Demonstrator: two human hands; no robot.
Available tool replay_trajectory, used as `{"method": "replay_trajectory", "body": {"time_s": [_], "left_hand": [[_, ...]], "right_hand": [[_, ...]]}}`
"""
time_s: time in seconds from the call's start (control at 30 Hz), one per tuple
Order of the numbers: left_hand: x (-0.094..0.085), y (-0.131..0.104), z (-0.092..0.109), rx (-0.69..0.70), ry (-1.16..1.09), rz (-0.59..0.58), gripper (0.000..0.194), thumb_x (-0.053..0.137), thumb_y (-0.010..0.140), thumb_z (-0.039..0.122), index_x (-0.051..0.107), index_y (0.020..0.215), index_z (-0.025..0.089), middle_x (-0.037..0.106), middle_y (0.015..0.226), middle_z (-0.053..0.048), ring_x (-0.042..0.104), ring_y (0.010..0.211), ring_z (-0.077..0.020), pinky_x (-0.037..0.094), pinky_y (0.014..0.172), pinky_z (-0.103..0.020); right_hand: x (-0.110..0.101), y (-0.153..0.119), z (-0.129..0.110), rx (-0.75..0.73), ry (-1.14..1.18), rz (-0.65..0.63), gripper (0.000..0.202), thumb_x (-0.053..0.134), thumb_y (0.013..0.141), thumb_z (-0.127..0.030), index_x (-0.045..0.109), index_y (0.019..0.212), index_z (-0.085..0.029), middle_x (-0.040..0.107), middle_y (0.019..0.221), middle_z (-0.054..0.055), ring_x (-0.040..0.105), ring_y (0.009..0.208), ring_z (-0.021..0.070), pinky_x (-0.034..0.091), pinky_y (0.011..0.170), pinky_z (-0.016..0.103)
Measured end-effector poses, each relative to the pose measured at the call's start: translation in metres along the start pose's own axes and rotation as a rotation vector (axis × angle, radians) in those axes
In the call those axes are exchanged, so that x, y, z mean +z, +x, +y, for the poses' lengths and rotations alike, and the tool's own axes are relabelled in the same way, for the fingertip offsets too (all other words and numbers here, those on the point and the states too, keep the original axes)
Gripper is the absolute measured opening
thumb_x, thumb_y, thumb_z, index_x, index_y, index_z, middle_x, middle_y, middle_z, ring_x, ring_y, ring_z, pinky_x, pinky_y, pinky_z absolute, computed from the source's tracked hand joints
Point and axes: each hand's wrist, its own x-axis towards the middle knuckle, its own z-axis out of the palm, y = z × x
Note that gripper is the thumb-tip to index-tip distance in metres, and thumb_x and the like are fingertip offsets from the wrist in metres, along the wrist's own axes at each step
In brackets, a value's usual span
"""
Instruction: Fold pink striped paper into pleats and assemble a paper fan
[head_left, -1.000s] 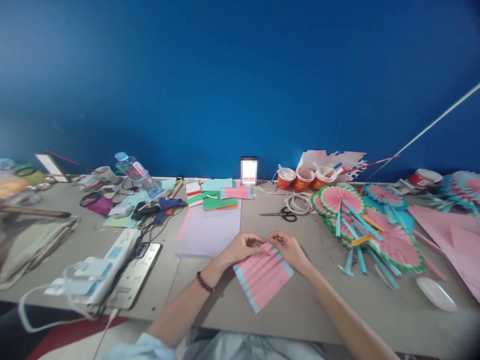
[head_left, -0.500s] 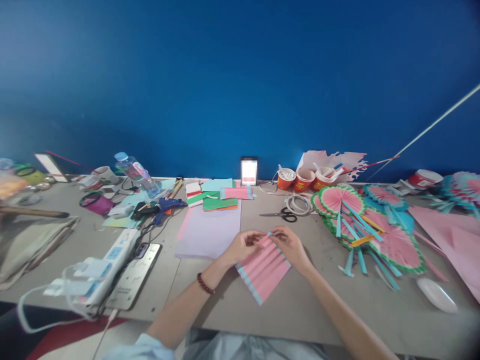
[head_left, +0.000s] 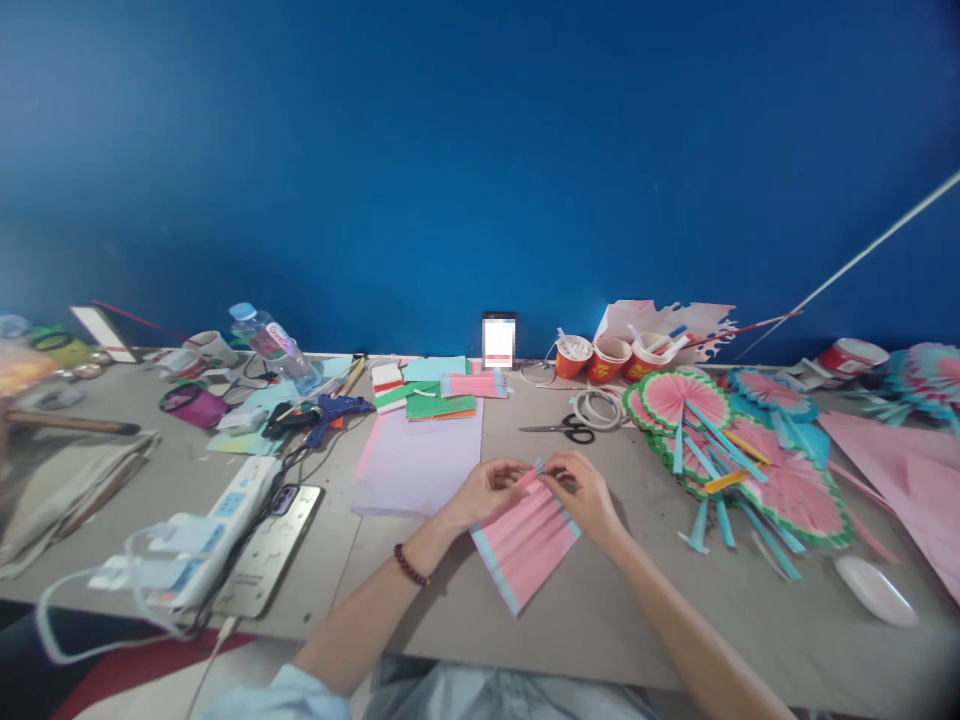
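A pink pleated paper (head_left: pixel 525 545) with light blue edges lies tilted between my hands, its lower corner toward the front of the table. My left hand (head_left: pixel 491 492) pinches its top left part near the upper corner. With the thumb and fingers of my right hand (head_left: pixel 581 490), the same upper corner is gripped from the right, where a narrow fold shows. Just beyond my hands are black-handled scissors (head_left: pixel 576 430). A lilac sheet (head_left: pixel 420 460) lies behind my left hand, with green paper (head_left: pixel 439 403) and a folded pink strip (head_left: pixel 474 385) behind it.
Pink and green paper fans (head_left: pixel 787 480) and a white mouse (head_left: pixel 876 590) lie on the right. Red cups (head_left: pixel 609 362) line the wall near a small screen (head_left: pixel 499 342). On the left are a power strip (head_left: pixel 225 530), a phone (head_left: pixel 268 555), a blue glue gun (head_left: pixel 324 418) and a bottle (head_left: pixel 274 345).
The lower corner of the pink paper has shifted slightly left and toward the front. My fingers have moved a little at the upper corner, both hands keeping hold.
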Motion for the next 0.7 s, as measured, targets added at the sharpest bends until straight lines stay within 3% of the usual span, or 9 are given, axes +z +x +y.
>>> {"method": "replay_trajectory", "body": {"time_s": [0.17, 0.3, 0.47, 0.7], "left_hand": [[0.0008, -0.0014, 0.0022, -0.033, 0.02, -0.025, 0.056, 0.081, 0.055, 0.044, 0.068, 0.099, 0.013, 0.068, 0.091, -0.009, 0.06, 0.071, -0.013, 0.046, 0.071, -0.025], [0.0006, -0.0015, 0.0002, -0.037, 0.048, -0.042, 0.054, 0.08, 0.057, 0.043, 0.067, 0.1, 0.013, 0.068, 0.087, -0.008, 0.059, 0.069, -0.0122, 0.046, 0.069, -0.025], [0.0007, -0.0006, -0.0037, -0.038, 0.09, -0.057, 0.048, 0.079, 0.059, 0.039, 0.067, 0.098, 0.012, 0.068, 0.087, -0.007, 0.058, 0.068, -0.0115, 0.045, 0.067, -0.025], [-0.0008, 0.0004, -0.0058, -0.023, 0.15, -0.086, 0.05, 0.077, 0.061, 0.042, 0.067, 0.099, 0.011, 0.069, 0.094, -0.011, 0.06, 0.073, -0.0142, 0.047, 0.07, -0.026]], "right_hand": [[-0.0032, 0.001, 0.001, -0.071, -0.096, -0.062, 0.013, 0.057, 0.083, -0.032, 0.062, 0.081, -0.02, 0.056, 0.09, 0.006, 0.057, 0.073, 0.0159, 0.051, 0.066, 0.029], [-0.0064, 0.0024, 0.001, -0.133, -0.158, -0.12, 0.015, 0.055, 0.085, -0.032, 0.064, 0.081, -0.02, 0.056, 0.087, 0.006, 0.058, 0.08, 0.018, 0.049, 0.072, 0.029], [-0.0074, 0.0027, 0.001, -0.106, -0.178, -0.193, 0.016, 0.053, 0.087, -0.03, 0.064, 0.082, -0.02, 0.055, 0.087, 0.006, 0.058, 0.082, 0.0174, 0.048, 0.071, 0.028], [-0.0034, -0.0005, 0.0063, -0.123, -0.268, -0.162, 0.02, 0.048, 0.089, -0.029, 0.065, 0.081, -0.021, 0.057, 0.086, 0.006, 0.058, 0.083, 0.0189, 0.048, 0.076, 0.031]]}}
